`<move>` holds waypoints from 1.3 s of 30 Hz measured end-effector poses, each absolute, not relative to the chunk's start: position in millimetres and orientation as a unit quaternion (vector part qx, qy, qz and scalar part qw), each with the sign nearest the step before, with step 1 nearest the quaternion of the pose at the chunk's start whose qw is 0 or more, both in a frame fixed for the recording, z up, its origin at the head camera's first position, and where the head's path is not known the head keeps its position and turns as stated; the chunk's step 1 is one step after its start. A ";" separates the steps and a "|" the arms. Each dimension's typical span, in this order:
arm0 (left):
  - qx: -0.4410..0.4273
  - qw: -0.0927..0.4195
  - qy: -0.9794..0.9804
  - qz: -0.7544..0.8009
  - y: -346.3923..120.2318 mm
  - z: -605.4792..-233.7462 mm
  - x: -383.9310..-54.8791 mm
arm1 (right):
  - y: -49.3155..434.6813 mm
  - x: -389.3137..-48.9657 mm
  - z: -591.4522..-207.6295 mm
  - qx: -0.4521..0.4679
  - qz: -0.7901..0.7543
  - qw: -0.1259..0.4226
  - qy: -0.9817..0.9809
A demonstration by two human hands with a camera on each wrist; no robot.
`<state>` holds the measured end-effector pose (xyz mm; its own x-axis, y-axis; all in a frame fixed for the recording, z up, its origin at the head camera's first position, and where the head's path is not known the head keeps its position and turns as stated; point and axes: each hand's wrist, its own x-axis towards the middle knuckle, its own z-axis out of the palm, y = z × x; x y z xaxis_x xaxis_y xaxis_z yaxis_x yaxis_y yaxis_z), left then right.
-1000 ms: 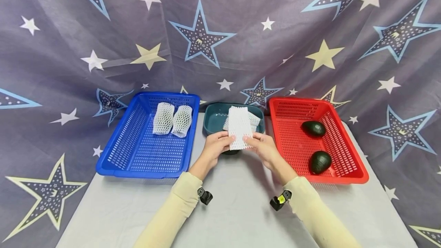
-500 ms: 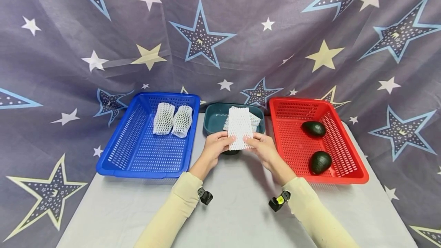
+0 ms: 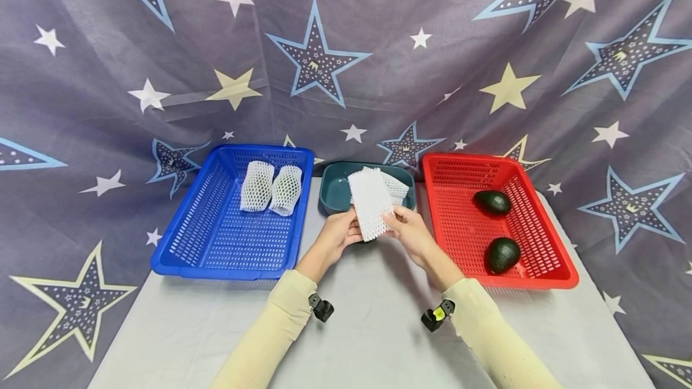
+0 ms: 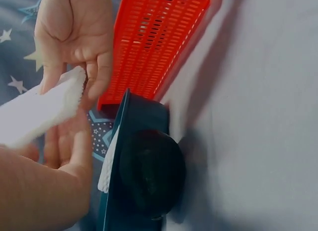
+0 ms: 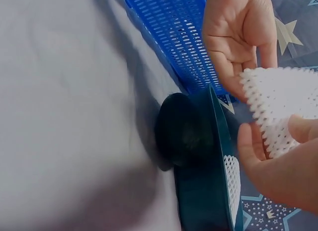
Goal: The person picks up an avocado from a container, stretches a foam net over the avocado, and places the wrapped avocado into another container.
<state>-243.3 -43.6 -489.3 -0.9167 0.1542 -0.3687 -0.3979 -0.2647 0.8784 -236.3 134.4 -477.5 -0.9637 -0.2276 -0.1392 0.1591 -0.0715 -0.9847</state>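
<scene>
In the head view, a flat white foam fruit net (image 3: 372,203) slants over the teal basin, top end to the left. My right hand (image 3: 411,234) pinches its lower right edge, thumb on top and fingers beneath. My left hand (image 3: 334,236) is at its left edge; in the right wrist view its fingers reach under the net, thumb apart from them. More white foam nets (image 3: 396,187) lie in the teal basin (image 3: 332,188). Below the hands, an avocado (image 4: 151,174) rests against the basin's front, mostly hidden in the head view.
On the left stands a blue basket (image 3: 227,266) with two net-wrapped fruits (image 3: 256,186) inside. A red basket (image 3: 532,278) on the right holds two dark avocados (image 3: 502,255). A star-patterned curtain (image 3: 346,119) hangs behind the white-covered table (image 3: 373,329).
The held foam net has turned, its top end swinging left and its lower end moving right. My left thumb has come off the net's top face; the right thumb stays on it.
</scene>
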 end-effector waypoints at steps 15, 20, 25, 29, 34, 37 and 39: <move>-0.050 0.249 0.631 0.733 -48.3 -493.7 -242.4 | 125.3 -235.1 -469.5 0.029 -0.686 0.183 0.704; -0.051 0.227 0.641 0.731 -50.3 -491.0 -242.3 | 127.2 -234.4 -469.6 0.031 -0.703 0.189 0.685; -0.049 0.229 0.630 0.740 -51.4 -492.8 -243.7 | 128.9 -234.6 -472.3 0.035 -0.724 0.175 0.666; -0.042 0.259 0.611 0.747 -52.2 -494.9 -245.9 | 131.3 -234.1 -474.3 0.032 -0.742 0.176 0.646; -0.028 0.264 0.616 0.742 -52.5 -495.1 -247.7 | 134.3 -232.8 -473.3 0.021 -0.776 0.174 0.606; -0.026 0.227 0.635 0.738 -51.4 -493.9 -248.6 | 135.8 -233.5 -472.6 0.023 -0.795 0.178 0.580; -0.032 0.194 0.652 0.732 -50.8 -492.2 -248.3 | 136.7 -234.4 -473.0 0.028 -0.796 0.183 0.576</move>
<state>-248.3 -50.8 -492.2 -0.9226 0.2427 -0.2999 -0.3259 -0.0741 0.9425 -234.4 136.7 -473.0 -0.9317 -0.2579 -0.2557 0.3234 -0.2687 -0.9073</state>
